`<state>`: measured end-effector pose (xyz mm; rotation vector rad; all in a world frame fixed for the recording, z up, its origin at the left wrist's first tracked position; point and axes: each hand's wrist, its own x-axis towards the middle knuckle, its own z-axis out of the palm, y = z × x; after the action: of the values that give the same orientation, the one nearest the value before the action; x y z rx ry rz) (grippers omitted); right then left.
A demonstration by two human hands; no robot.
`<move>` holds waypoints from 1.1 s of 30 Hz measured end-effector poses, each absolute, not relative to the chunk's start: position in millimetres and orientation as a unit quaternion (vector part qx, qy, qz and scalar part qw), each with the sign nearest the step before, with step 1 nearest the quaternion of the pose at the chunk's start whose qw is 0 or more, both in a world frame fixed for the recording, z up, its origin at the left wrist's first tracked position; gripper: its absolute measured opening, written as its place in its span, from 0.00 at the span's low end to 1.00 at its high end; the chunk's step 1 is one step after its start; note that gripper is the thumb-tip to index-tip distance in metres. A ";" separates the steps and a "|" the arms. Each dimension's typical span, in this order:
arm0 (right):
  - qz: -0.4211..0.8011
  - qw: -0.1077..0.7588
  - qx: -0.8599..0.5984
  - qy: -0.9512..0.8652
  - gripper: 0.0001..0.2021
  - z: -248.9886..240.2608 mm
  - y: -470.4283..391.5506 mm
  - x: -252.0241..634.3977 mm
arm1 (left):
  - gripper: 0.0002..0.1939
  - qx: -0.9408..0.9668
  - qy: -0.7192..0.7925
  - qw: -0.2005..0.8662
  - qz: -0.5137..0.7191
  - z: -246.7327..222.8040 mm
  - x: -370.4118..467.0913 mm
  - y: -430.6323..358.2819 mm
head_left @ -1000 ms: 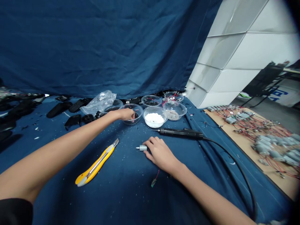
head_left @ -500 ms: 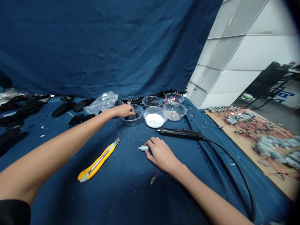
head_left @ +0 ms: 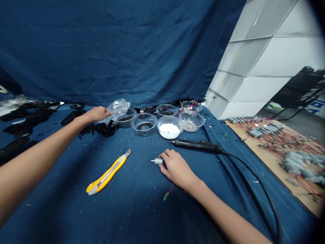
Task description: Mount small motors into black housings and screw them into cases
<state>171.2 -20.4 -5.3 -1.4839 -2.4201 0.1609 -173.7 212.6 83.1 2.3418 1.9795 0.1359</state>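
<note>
My right hand (head_left: 175,167) rests on the blue cloth, its fingers closed on a small grey motor (head_left: 158,161) whose thin shaft points left. Below it a red wire ends in a small green board (head_left: 166,196). My left hand (head_left: 99,114) is at the upper left, beside a clear plastic bag (head_left: 119,107) and above some black parts (head_left: 106,128). Its fingers are together, and what they hold, if anything, is too small to make out. A yellow cutter (head_left: 108,175) lies between my arms.
Clear bowls hold black bits (head_left: 144,126), white pieces (head_left: 169,128) and small grey parts (head_left: 189,126). A black electric screwdriver (head_left: 198,145) with a cable lies right of centre. Motors with red wires cover a brown board (head_left: 256,144) at the right. Black casings (head_left: 33,120) lie far left.
My left hand has moved left, out of the bowl of black bits to beside the plastic bag. My right hand still holds the motor. The view has shifted slightly.
</note>
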 end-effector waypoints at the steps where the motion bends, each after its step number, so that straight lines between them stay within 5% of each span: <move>1: 0.055 0.148 -0.517 -0.841 0.10 -5.5 -20.5 171.3 | 0.22 0.760 0.648 0.033 0.042 74.3 -179.8 204.3; 6: 0.051 0.145 -0.518 -0.841 0.09 -5.6 -21.3 170.6 | 0.31 0.772 0.633 0.003 0.060 21.0 -192.5 158.0; 17: 0.176 0.290 -0.504 -0.794 0.08 -5.3 -21.6 175.3 | 0.19 0.720 0.654 0.006 0.232 21.5 -176.0 97.8; 19: 0.220 0.337 -0.495 -0.770 0.09 -3.2 -21.7 174.0 | 0.18 0.693 0.651 0.099 0.294 30.9 -158.3 81.2; 25: 0.278 0.447 -0.445 -0.724 0.12 4.9 -26.5 166.3 | 0.15 0.485 0.471 0.607 0.418 42.5 -74.9 38.1; 33: 0.280 0.486 -0.450 -0.695 0.12 1.2 -25.2 173.1 | 0.08 0.387 0.362 0.735 0.424 29.3 -20.7 21.9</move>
<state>173.1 -25.2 1.2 -1.0950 -1.6921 0.6811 -20.7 21.9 29.3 0.8507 0.7952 0.9319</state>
